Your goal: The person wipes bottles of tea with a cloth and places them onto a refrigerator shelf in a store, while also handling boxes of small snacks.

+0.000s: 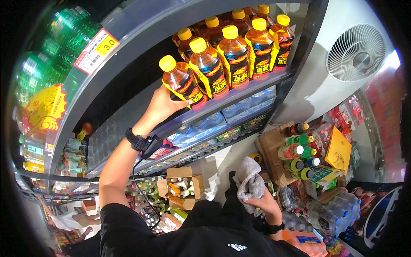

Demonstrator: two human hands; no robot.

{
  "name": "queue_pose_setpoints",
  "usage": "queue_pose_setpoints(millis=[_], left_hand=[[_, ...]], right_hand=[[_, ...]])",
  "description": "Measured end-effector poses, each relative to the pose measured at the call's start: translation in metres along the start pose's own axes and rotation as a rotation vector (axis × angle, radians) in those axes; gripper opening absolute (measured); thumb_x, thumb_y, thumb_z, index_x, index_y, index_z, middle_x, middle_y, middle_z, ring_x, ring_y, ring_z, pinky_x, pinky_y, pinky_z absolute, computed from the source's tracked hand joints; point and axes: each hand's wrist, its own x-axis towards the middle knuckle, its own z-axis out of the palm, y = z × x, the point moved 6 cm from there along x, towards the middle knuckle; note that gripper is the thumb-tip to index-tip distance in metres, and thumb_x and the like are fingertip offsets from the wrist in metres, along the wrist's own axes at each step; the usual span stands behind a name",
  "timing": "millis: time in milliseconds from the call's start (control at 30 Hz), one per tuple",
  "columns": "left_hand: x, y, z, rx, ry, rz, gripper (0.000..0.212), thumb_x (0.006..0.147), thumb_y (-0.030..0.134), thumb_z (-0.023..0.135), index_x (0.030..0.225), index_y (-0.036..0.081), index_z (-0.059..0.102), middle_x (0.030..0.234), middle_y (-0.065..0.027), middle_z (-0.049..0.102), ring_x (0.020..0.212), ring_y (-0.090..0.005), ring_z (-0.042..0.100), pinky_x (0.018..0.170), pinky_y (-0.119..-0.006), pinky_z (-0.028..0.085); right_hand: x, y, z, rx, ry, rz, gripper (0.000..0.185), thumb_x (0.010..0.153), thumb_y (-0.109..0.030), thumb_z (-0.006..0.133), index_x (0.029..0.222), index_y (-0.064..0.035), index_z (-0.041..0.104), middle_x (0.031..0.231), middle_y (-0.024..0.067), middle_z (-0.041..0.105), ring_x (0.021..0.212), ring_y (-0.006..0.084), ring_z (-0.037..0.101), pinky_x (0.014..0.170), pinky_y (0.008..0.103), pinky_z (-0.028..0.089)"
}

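My left hand (166,102) is wrapped around the lower part of an energy drink bottle (181,82) with a yellow cap and a black and yellow label. This bottle stands slightly tilted in the picture at the left end of the front row on a dark shelf (244,91). Right beside it is a matching bottle (210,70), with several more alike in rows behind and to the right. Lower down, near my body, my right hand (261,202) grips a crumpled grey cloth (249,181). Some fingers of both hands are hidden.
Shrink-wrapped blue packs (199,128) fill the shelf below. An open carton of bottles (183,189) stands on the floor. At right are loose bottles on cardboard (279,160), wrapped water bottles (334,208) and a white fan unit (308,80). Another person's hand (87,232) shows at lower left.
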Motion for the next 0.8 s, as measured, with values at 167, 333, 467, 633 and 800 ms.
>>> queue_pose_setpoints(millis=[167, 333, 467, 633, 800], left_hand=[[0.008, 0.002, -0.001, -0.029, 0.017, 0.047, 0.064, 0.066, 0.014, 0.078, 0.120, 0.002, 0.046, 0.110, -0.0160, 0.061, 0.106, -0.0276, 0.058, 0.092, -0.034, 0.043], [-0.017, -0.019, -0.007, -0.037, 0.002, 0.049, 0.069, 0.075, 0.019, 0.072, 0.131, 0.001, 0.036, 0.123, -0.0155, 0.052, 0.115, -0.0232, 0.050, 0.099, -0.033, 0.037], [-0.103, 0.043, -0.021, -0.008, 0.561, 0.203, 0.056, 0.080, 0.019, 0.065, 0.126, -0.001, 0.039, 0.128, -0.0226, 0.045, 0.121, -0.0357, 0.044, 0.101, -0.037, 0.036], [-0.299, 0.066, 0.028, -0.015, 0.173, 0.215, 0.032, 0.086, 0.025, 0.058, 0.108, 0.002, 0.053, 0.108, -0.0152, 0.053, 0.097, -0.0304, 0.054, 0.084, -0.040, 0.046], [-0.475, 0.018, 0.044, -0.082, 0.086, -0.167, 0.052, 0.085, 0.041, 0.056, 0.117, 0.001, 0.049, 0.115, -0.0180, 0.051, 0.106, -0.0349, 0.051, 0.091, -0.041, 0.041]], right_hand=[[-0.003, -0.013, 0.005, -0.050, -0.027, -0.021, 0.072, 0.068, -0.012, 0.080, 0.127, 0.0034, 0.041, 0.119, 0.0079, 0.052, 0.110, 0.0159, 0.049, 0.095, 0.0309, 0.037], [-0.003, -0.014, 0.035, -0.201, -0.110, 0.000, 0.073, 0.068, -0.014, 0.080, 0.127, 0.0028, 0.041, 0.120, 0.0083, 0.053, 0.109, 0.0165, 0.050, 0.095, 0.0318, 0.038], [-0.010, -0.015, 0.067, -0.371, -0.176, 0.043, 0.063, 0.071, -0.011, 0.078, 0.122, 0.0013, 0.045, 0.113, 0.0072, 0.056, 0.105, 0.0164, 0.053, 0.092, 0.0309, 0.041], [-0.009, 0.022, 0.114, -0.796, -0.338, 0.016, 0.061, 0.072, -0.018, 0.076, 0.122, 0.0006, 0.046, 0.110, 0.0094, 0.060, 0.103, 0.0165, 0.055, 0.091, 0.0311, 0.042], [-0.026, 0.065, 0.217, -1.014, -0.757, -0.002, 0.063, 0.072, -0.020, 0.075, 0.123, 0.0004, 0.044, 0.111, 0.0125, 0.059, 0.104, 0.0196, 0.057, 0.091, 0.0324, 0.043]])
